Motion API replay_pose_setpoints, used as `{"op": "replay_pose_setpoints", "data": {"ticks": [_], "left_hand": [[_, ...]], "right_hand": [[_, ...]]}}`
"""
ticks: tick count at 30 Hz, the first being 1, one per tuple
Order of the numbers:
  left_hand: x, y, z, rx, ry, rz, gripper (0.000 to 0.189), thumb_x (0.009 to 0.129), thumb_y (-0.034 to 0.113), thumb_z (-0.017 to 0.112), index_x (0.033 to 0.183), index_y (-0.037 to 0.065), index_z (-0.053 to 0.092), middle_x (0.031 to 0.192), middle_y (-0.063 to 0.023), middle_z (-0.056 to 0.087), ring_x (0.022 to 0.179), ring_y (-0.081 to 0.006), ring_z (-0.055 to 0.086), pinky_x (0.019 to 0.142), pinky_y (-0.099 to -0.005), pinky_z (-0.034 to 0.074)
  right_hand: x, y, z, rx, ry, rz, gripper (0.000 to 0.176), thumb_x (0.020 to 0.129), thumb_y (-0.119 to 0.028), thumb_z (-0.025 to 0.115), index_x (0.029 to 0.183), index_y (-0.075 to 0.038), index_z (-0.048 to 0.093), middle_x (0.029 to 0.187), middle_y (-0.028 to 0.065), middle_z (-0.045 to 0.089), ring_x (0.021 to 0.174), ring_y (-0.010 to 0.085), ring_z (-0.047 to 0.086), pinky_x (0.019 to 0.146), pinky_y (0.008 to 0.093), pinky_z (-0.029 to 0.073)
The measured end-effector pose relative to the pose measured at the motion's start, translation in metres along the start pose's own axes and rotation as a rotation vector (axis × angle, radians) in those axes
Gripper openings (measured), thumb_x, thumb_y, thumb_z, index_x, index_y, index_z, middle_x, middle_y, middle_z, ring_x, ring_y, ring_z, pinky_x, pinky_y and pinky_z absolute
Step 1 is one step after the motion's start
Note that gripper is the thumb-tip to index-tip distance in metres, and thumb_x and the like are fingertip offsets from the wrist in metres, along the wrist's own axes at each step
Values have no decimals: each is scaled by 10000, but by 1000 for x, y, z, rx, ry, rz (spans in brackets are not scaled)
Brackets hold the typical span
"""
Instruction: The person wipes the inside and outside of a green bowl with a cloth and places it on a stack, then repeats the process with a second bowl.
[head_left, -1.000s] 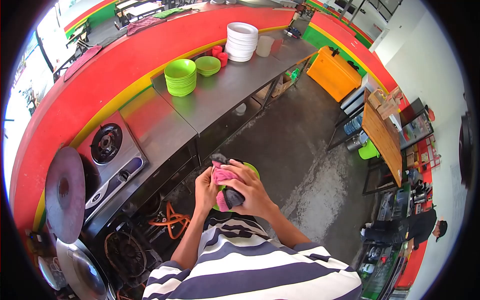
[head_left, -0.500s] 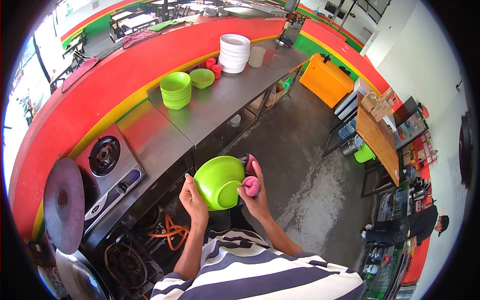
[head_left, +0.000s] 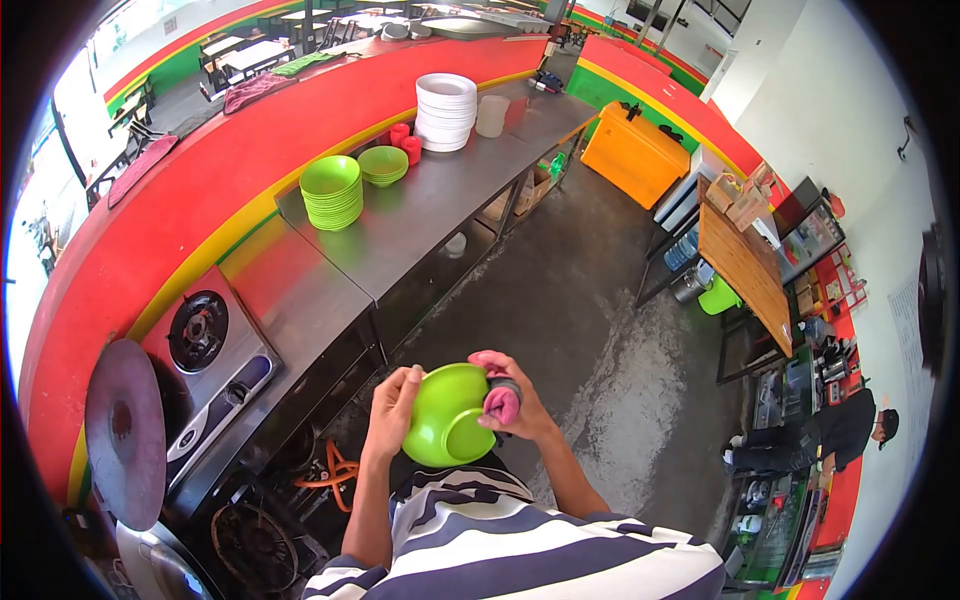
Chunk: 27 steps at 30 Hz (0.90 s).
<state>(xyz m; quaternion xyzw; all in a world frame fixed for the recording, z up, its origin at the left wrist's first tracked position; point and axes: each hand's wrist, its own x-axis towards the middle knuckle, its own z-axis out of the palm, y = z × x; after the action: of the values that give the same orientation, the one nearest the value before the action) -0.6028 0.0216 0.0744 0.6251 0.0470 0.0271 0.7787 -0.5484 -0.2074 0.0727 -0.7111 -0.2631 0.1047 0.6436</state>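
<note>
A green bowl is tilted on its side in front of my striped shirt, its foot ring facing me. My left hand grips the bowl's left rim, thumb on the outside. On the other side my right hand is closed around a bunched pink and dark cloth, which presses against the bowl's right rim. The inside of the bowl is turned away from me. On the steel counter beyond stand a tall stack of green bowls and a shorter stack of green bowls.
White plates are stacked on the counter beside red cups. To the left are a gas stove and a large round lid. An orange cooler and wooden table stand beyond; a person is at the right.
Both hands and the bowl have moved lower in view. The cloth has shifted along the bowl's right rim, and my right hand has turned. The camera view has shifted slightly.
</note>
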Motion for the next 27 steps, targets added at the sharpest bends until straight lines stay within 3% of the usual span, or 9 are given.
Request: {"op": "replay_pose_setpoints", "data": {"ticks": [2, 5, 9, 12, 15, 16, 19, 23, 27], "left_hand": [[0, 10, -2, 68, -178, -106, 428, 1093, 369, 499, 904, 17, 651, 730, 93, 535, 646, 0, 429, 554, -217, 342], [2, 3, 3, 53, -150, -155, 438, 1095, 375, 491, 914, 14, 661, 729, 93, 536, 652, 0, 439, 554, -220, 356], [7, -3, 15, 105, -233, -86, 449, 1099, 367, 482, 929, -10, 660, 723, 79, 545, 664, -15, 445, 562, -231, 369], [8, -14, 29, 144, -236, 171, 384, 1093, 284, 502, 921, -30, 642, 700, 46, 540, 672, -45, 464, 568, -267, 397], [10, -11, 18, 275, -237, 179, 381, 1090, 267, 504, 880, -24, 631, 684, 12, 543, 653, -44, 477, 558, -269, 393], [8, -5, 17, 312, -225, 161, 385, 1090, 267, 504, 867, -21, 628, 682, 2, 546, 646, -42, 479, 554, -269, 390], [7, 5, 12, 221, -132, 167, 401, 1092, 280, 504, 838, -12, 607, 672, 17, 524, 618, -36, 451, 538, -266, 366], [9, 5, 9, -38, 96, 266, 401, 1105, 292, 481, 809, 43, 588, 720, 62, 508, 674, -15, 437, 578, -234, 346], [19, 0, 21, -357, 362, 288, 408, 1095, 378, 480, 924, 45, 641, 803, 18, 649, 678, -37, 571, 604, -218, 455]], "right_hand": [[-1, 2, 0, 6, -69, -2, 854, 684, -190, 895, 1424, -77, 485, 1430, 107, 518, 1307, 219, 497, 1096, 362, 399], [-2, -2, -1, -27, -11, 14, 909, 679, -244, 920, 1454, -76, 476, 1432, 122, 516, 1335, 242, 482, 1105, 368, 394], [8, -34, 5, -394, -70, -195, 870, 714, -393, 898, 1444, -129, 504, 1380, 160, 535, 1294, 324, 522, 1118, 441, 383], [15, -48, 22, -700, -81, -390, 788, 752, -532, 830, 1396, -164, 563, 1378, 160, 557, 1293, 349, 531, 1102, 512, 352], [19, -42, 19, -558, -11, -379, 679, 772, -418, 827, 1355, -155, 597, 1373, 130, 566, 1308, 358, 509, 1137, 482, 343], [20, -51, 19, -477, 35, -315, 511, 834, -355, 790, 1255, -119, 624, 1378, 120, 575, 1294, 351, 523, 1124, 463, 362], [21, -18, 17, -233, 229, -194, 475, 884, -315, 753, 1279, -88, 616, 1385, 139, 582, 1278, 323, 549, 1125, 480, 342], [16, 37, 25, 0, 402, -171, 243, 961, -175, 668, 1133, -17, 604, 1518, 197, 457, 1372, 307, 463, 1159, 407, 317], [5, 21, 53, 25, 415, -64, 340, 981, -122, 635, 1270, 24, 528, 1603, 180, 314, 1434, 276, 366, 1183, 404, 260]]}}
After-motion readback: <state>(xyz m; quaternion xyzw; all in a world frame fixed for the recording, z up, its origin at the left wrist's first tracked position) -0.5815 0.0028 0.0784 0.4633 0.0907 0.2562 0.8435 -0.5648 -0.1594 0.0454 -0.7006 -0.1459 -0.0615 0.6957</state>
